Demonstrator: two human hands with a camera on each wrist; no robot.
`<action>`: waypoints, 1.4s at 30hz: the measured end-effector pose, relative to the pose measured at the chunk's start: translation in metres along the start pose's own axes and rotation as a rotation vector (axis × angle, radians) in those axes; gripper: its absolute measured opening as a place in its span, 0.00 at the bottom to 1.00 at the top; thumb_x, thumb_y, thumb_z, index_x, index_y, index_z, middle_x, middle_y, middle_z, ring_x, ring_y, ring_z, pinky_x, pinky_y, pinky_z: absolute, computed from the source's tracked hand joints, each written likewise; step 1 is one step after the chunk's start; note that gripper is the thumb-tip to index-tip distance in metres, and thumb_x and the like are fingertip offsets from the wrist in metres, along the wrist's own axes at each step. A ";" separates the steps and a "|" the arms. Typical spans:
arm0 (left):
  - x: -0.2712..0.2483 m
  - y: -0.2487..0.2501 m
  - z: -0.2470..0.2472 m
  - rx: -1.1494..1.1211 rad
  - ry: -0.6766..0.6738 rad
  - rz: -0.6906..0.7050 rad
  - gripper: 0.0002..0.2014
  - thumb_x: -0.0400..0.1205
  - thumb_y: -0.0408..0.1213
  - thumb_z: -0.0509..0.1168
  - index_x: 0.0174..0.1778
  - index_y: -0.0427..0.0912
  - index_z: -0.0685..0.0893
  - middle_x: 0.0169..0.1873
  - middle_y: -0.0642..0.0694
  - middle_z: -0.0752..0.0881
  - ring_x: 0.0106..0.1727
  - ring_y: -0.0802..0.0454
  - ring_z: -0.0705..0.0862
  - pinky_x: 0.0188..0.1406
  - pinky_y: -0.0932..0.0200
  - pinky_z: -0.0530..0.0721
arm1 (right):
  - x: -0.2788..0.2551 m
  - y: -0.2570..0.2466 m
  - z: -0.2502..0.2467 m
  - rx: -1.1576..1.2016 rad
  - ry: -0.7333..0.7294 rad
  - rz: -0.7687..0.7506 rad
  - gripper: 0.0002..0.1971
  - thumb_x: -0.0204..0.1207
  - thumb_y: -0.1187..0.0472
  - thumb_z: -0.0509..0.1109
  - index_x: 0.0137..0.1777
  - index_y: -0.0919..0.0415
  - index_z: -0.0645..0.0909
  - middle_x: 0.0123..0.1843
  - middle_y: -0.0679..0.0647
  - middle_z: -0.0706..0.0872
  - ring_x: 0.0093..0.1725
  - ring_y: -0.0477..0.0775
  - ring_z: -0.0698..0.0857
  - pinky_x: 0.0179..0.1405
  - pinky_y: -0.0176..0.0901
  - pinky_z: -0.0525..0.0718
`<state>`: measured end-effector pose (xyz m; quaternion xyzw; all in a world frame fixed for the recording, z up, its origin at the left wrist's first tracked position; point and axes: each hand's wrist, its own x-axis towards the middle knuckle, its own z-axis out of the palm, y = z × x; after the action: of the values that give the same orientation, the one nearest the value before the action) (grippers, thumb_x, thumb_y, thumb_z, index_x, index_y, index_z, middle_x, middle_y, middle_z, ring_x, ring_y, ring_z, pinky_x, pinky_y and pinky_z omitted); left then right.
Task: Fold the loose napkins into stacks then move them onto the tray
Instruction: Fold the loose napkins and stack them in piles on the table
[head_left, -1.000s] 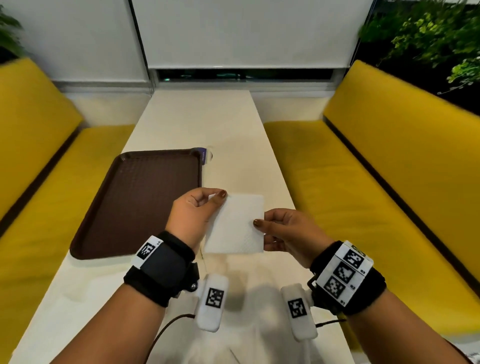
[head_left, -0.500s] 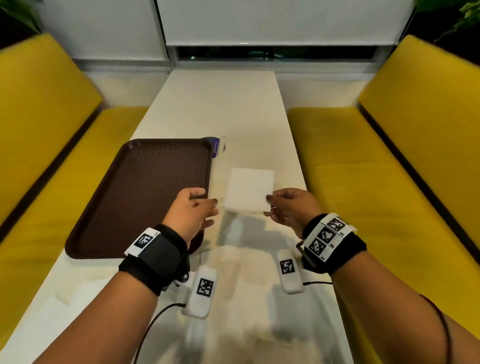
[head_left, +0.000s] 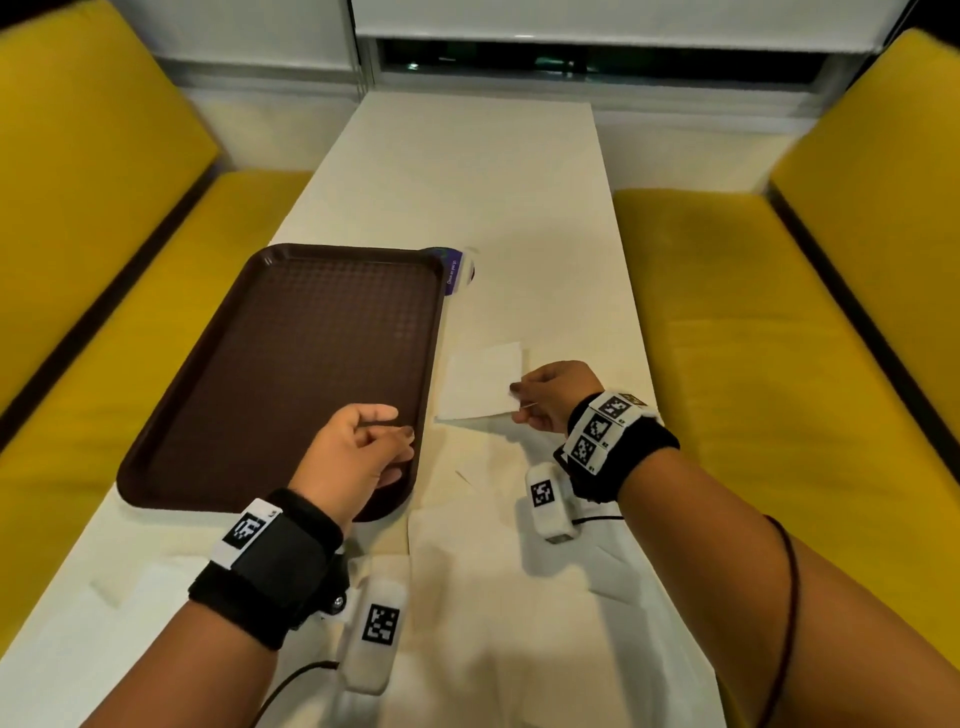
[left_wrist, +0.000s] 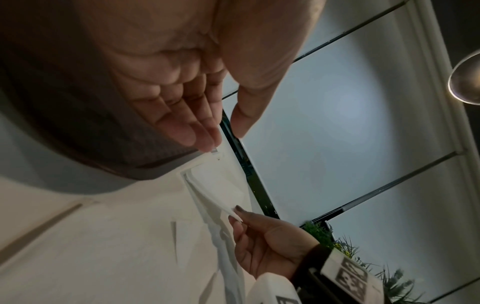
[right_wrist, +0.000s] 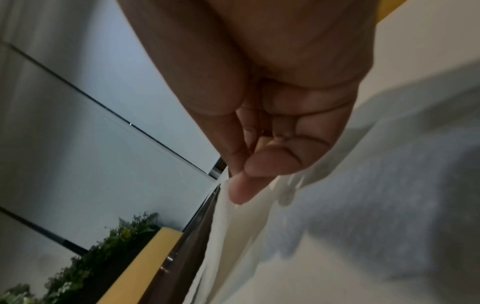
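Near edge, lower frame: loose napkins (head_left: 519, 597) lie flat on the white surface (head_left: 467, 171). Left hand (head_left: 358, 452), centre-left, over the tray's near right corner; grip slack, fingers loosely bent, holding nothing. Right hand (head_left: 550, 397), centre-right; grip pinched on the near right corner of the folded napkin (head_left: 480, 382). Napkin just right of the brown tray (head_left: 208, 374), not on it; roughly square, long axis unclear; pinched corner lifted, far edge toward frame top.
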<state>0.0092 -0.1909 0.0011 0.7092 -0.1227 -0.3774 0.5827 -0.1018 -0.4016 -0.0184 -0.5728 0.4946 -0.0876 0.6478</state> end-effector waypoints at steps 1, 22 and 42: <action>0.000 0.000 0.000 -0.002 0.000 -0.002 0.10 0.82 0.31 0.67 0.58 0.43 0.78 0.51 0.39 0.88 0.48 0.51 0.87 0.46 0.57 0.84 | 0.002 -0.001 0.001 -0.015 0.007 0.003 0.06 0.77 0.70 0.74 0.41 0.65 0.79 0.31 0.60 0.84 0.22 0.51 0.87 0.19 0.36 0.80; -0.044 -0.022 0.032 0.662 -0.280 0.335 0.03 0.81 0.42 0.70 0.46 0.49 0.84 0.44 0.55 0.86 0.45 0.57 0.86 0.47 0.56 0.85 | -0.092 -0.001 -0.051 -0.533 -0.060 -0.254 0.08 0.76 0.57 0.76 0.47 0.63 0.85 0.38 0.56 0.89 0.29 0.46 0.84 0.30 0.39 0.82; -0.107 -0.078 0.062 0.972 -0.487 0.380 0.19 0.77 0.43 0.73 0.62 0.45 0.79 0.54 0.51 0.80 0.57 0.51 0.80 0.60 0.52 0.82 | -0.169 0.109 -0.041 -1.126 -0.032 -0.321 0.14 0.72 0.49 0.79 0.54 0.51 0.81 0.50 0.50 0.84 0.51 0.53 0.79 0.45 0.41 0.72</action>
<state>-0.1270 -0.1486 -0.0306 0.7537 -0.5381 -0.3187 0.2021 -0.2649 -0.2776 -0.0115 -0.8978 0.3619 0.1002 0.2299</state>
